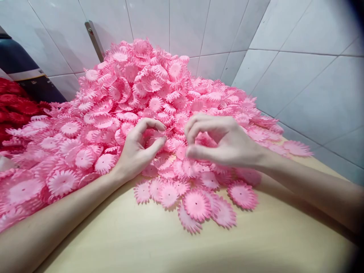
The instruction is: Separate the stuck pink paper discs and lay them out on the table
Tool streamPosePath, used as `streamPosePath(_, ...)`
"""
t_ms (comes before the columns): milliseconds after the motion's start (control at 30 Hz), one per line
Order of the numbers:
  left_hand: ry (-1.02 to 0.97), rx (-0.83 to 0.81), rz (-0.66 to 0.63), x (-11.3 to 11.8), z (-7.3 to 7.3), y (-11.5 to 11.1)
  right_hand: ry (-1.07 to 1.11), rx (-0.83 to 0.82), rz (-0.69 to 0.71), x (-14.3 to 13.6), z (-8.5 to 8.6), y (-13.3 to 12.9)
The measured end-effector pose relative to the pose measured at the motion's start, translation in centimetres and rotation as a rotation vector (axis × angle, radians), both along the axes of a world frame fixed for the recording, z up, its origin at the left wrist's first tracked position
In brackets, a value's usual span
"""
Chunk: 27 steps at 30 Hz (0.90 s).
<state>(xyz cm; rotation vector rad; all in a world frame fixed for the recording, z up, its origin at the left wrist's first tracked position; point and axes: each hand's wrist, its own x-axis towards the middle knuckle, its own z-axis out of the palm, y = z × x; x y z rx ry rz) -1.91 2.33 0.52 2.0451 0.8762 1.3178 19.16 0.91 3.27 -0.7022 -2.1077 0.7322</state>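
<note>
From my head view I see the bare left hand (139, 148), thumb and fingers curled with a gap between them. The bare right hand (220, 140) is curled too; I cannot tell if it pinches something. Both are over the large heap of pink, round, fringed flower pieces (156, 103), which lies on the pale yellow table (148, 239) against the white tiled wall (187, 26).

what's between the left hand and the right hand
Pink flowers from the heap show in the gap between the left hand and the right hand in the head view. The hands look apart; one view can't settle their heights above the flowers.
</note>
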Motion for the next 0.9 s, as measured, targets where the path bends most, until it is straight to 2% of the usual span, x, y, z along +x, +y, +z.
streamPosePath(67,0.006,0.023,0.001,-0.1,0.0,0.0,-0.123,-0.045,0.193,-0.1,0.1,-0.4)
streamPosePath(133,0.008,0.032,-0.004,-0.1,0.1,0.0,-0.246,-0.081,0.304,-0.2,0.0,-0.6)
streamPosePath(233,0.022,0.036,0.001,0.0,0.1,0.1,-0.394,-0.113,0.381,-0.5,0.0,-0.8)
streamPosePath(333,0.032,0.034,0.007,0.0,0.1,0.1,-0.42,-0.162,0.418,-0.5,0.1,-0.8)
streamPosePath(467,0.059,0.044,0.002,0.0,0.3,0.0,-0.262,-0.278,0.335,-0.1,0.1,-0.7)
streamPosePath(567,0.126,0.084,0.005,-0.1,0.6,-0.1,-0.045,-0.336,0.206,0.2,-0.2,-0.3)
streamPosePath(700,0.217,0.116,-0.004,-0.1,0.7,-0.2,0.18,-0.321,-0.002,0.1,-0.6,0.3)
streamPosePath(767,0.227,0.101,-0.021,-0.1,0.7,-0.3,0.225,-0.315,-0.06,0.0,-0.8,0.5)
streamPosePath(900,0.211,0.065,-0.076,-0.3,0.8,-0.3,0.228,-0.269,-0.08,-0.1,-0.8,0.5)
